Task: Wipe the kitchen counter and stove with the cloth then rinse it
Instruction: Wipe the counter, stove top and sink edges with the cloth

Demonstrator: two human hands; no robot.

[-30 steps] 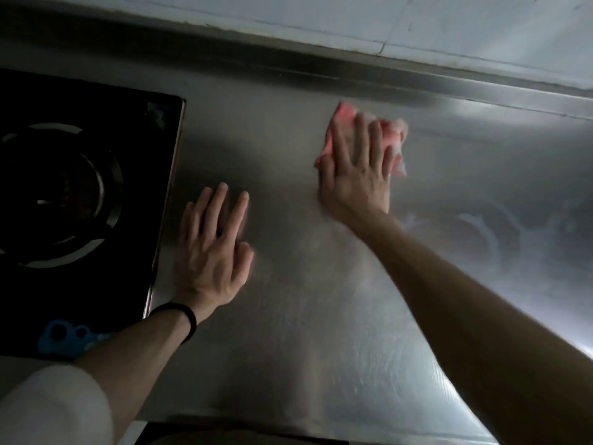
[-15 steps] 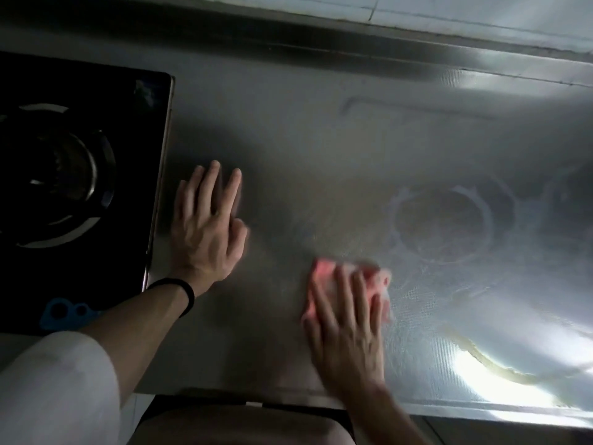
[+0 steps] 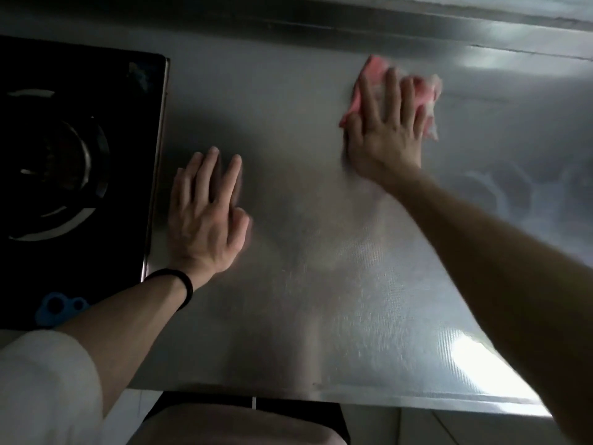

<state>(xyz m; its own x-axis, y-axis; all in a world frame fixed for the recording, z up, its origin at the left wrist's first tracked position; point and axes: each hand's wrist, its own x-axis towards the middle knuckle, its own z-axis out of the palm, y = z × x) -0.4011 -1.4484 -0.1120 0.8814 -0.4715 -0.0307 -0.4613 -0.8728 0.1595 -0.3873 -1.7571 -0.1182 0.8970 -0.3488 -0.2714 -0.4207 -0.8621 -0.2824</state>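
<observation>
A pink cloth lies on the steel counter near the back wall. My right hand presses flat on it with fingers spread, covering most of it. My left hand rests flat and empty on the counter, just right of the black stove. The stove's round burner sits at the left.
A raised steel backsplash runs along the back. A blue object lies at the stove's front corner. Smeared wet marks show on the counter at right. The counter's front edge is below.
My right hand slid the cloth from the counter's front edge back up to the rear near the backsplash. My left hand stayed planted beside the stove.
</observation>
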